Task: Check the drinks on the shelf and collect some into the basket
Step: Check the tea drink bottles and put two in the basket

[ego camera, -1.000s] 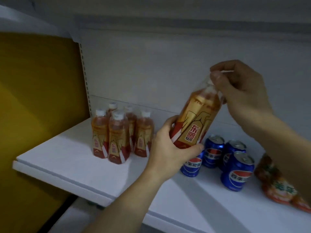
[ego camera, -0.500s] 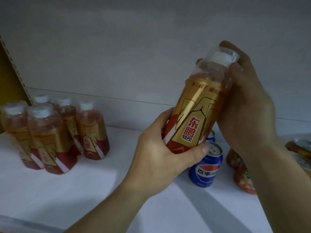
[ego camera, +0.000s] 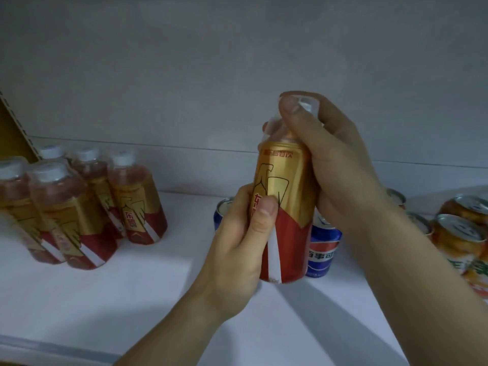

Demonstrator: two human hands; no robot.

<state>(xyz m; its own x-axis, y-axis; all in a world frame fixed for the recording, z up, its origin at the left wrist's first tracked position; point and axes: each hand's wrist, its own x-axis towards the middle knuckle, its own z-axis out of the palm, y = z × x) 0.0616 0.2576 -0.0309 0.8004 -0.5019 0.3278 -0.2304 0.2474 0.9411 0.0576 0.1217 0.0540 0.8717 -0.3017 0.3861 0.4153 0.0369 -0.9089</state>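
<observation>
I hold a gold and red drink bottle (ego camera: 286, 207) upright in the air above the white shelf (ego camera: 132, 299). My left hand (ego camera: 237, 244) grips its lower half, thumb across the label. My right hand (ego camera: 335, 165) wraps the upper half, with the thumb and fingers round the white cap. Several bottles of the same kind (ego camera: 79, 207) stand in a cluster at the left of the shelf. Blue cola cans (ego camera: 320, 252) stand right behind the held bottle, partly hidden by it and by my hands. No basket is in view.
Orange cans (ego camera: 459, 239) crowd the right end of the shelf. A yellow side panel (ego camera: 10, 133) closes the far left. The shelf's front edge (ego camera: 52, 347) runs along the bottom left. A pale back wall rises behind everything.
The bottle has gone from tilted to upright and turned, so the label's text now faces left. My right hand slid up over the cap. The view moved closer.
</observation>
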